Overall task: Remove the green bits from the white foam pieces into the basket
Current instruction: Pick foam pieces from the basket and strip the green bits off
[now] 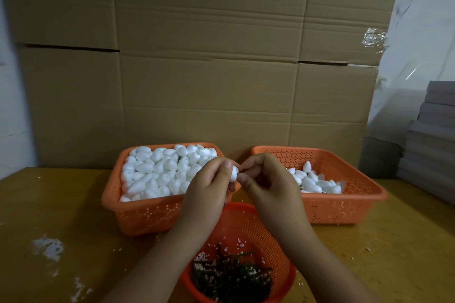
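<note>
Wood table (73,204): L hand (209,189) pinches foam piece (234,173), R hand (268,179) touching.

The left hand (209,184) is holding a white foam piece (234,173); the right hand (268,179) is pinching its tip above the round basket (278,241).

You hold one white foam piece (234,173) above a round orange basket (246,224) containing a pile of dark green bits (231,278).
</note>
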Demonstrator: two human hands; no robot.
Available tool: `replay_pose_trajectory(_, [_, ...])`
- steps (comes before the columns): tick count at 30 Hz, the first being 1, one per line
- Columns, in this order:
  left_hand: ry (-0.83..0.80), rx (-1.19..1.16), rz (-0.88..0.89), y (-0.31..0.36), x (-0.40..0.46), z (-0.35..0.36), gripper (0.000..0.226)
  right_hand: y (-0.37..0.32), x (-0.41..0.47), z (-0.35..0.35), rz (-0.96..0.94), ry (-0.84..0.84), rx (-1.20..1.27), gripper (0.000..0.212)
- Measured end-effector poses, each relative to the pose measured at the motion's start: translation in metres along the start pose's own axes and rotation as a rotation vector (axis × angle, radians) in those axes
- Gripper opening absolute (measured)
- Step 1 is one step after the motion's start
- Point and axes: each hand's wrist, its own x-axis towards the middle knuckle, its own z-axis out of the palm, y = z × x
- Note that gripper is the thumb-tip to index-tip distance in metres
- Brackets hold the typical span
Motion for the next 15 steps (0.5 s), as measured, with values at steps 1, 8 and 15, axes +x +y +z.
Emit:
replay_pose_trajectory(1, [0.0, -0.001, 0.005, -0.0003, -0.0002, -0.0003, 0.029, -0.0002, 0.0005, -0.0005, 0.006, -0.011, 0.004, 0.015])
replay_pose_trajectory(8, [0.038, 0.019, 0.027, 0.0008, 0.0019, -0.0035, 0.03, 0.0005, 0.0036, -0.0029, 0.133, -0.055, 0.212, 0.009])
replay_pose_trajectory(15, [0.033, 0.037, -0.008, -0.0025, 0.0029, -0.0053, 0.031, 0.0049, 0.0015, -0.0022, 0.184, -0.016, 0.178, 0.007])
